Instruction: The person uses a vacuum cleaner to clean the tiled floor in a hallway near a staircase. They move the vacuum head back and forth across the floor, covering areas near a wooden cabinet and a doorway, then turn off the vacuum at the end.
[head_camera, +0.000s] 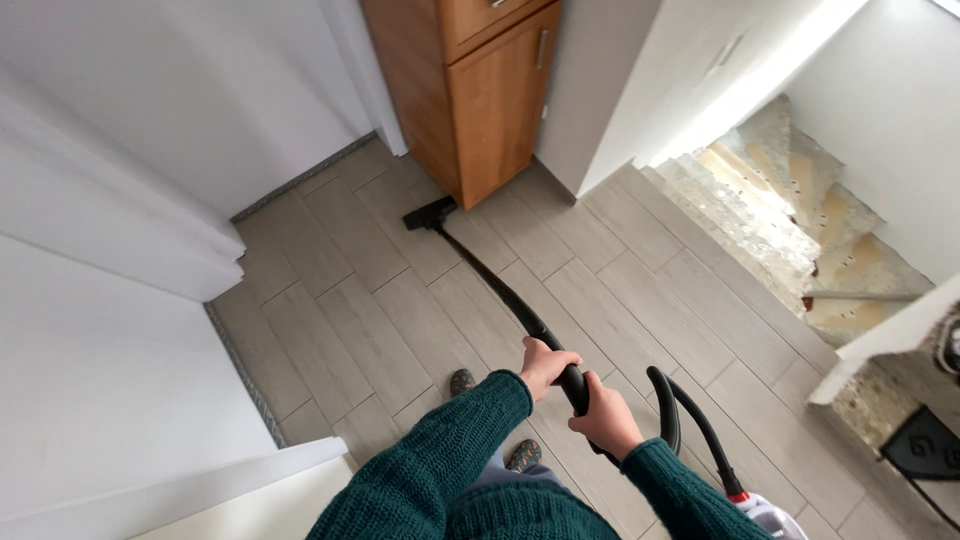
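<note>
Head view: vacuum wand (490, 275) runs from near centre to its floor head (428, 213) by far wooden cabinet (480, 100). Left hand (545, 365) and right hand (605, 420) both clenched round the handle. Likely rigid, light, smooth; grip at the bend. Hose (690, 425) cut off bottom right; canister barely visible.

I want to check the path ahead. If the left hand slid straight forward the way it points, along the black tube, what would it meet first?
Nothing until the black floor nozzle at the tube's end. The left hand has bare tube ahead; the wooden cabinet stands just beyond, though depth is uncertain.
</note>
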